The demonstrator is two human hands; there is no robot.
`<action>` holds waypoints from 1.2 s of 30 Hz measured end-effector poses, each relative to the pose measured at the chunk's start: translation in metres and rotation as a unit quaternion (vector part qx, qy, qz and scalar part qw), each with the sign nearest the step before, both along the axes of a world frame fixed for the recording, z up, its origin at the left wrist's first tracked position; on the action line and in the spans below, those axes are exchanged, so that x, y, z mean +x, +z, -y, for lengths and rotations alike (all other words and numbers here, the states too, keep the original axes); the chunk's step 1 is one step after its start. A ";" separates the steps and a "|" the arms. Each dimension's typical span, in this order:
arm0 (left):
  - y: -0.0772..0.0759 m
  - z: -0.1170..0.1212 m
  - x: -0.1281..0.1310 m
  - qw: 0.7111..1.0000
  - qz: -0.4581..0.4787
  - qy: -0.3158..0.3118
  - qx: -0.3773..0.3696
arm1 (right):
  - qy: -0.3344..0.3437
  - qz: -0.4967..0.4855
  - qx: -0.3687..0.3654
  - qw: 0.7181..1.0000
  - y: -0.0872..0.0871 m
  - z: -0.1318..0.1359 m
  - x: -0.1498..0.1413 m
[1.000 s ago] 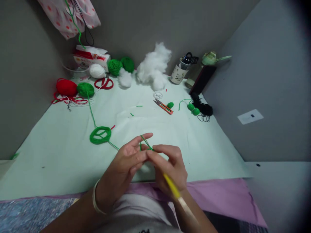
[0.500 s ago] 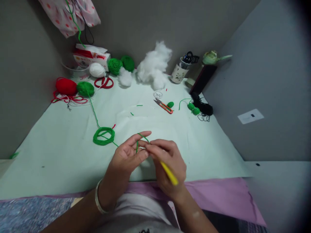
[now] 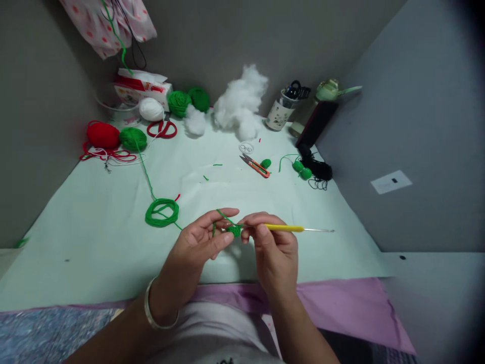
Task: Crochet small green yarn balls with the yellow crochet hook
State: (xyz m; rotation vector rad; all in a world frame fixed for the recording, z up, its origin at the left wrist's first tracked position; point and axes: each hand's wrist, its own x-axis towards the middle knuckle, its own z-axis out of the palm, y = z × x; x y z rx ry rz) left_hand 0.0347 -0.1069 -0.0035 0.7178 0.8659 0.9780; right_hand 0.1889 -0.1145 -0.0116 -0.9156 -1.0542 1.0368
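Left hand (image 3: pixel 197 243) has a small green crochet piece (image 3: pixel 235 231) pinched at clock center, green strand (image 3: pixel 226 217) looped over the index finger. Right hand (image 3: pixel 276 246) is gripping a yellow hook (image 3: pixel 286 228), handle pointing to 3 o'clock. Further out: orange snips (image 3: pixel 259 169) at 1, green yarn coil (image 3: pixel 151 220) around 9:30, white stuffing (image 3: pixel 238 103) at 12, red yarn ball (image 3: pixel 103 135) at 10.

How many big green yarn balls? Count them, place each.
3 green balls: one beside the red ball, one beside the box, one right of that. Some may be hidden.
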 end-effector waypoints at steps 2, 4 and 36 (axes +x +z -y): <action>0.001 0.000 -0.001 1.000 -0.003 0.004 -0.002 | 0.009 -0.026 -0.015 1.000 0.002 -0.001 0.001; 0.004 -0.001 -0.002 1.000 -0.006 0.008 -0.005 | 0.020 -0.049 -0.020 0.998 0.004 -0.002 0.002; 0.009 0.002 -0.009 0.972 -0.189 0.025 0.138 | 0.004 0.239 0.169 0.956 0.014 0.016 0.013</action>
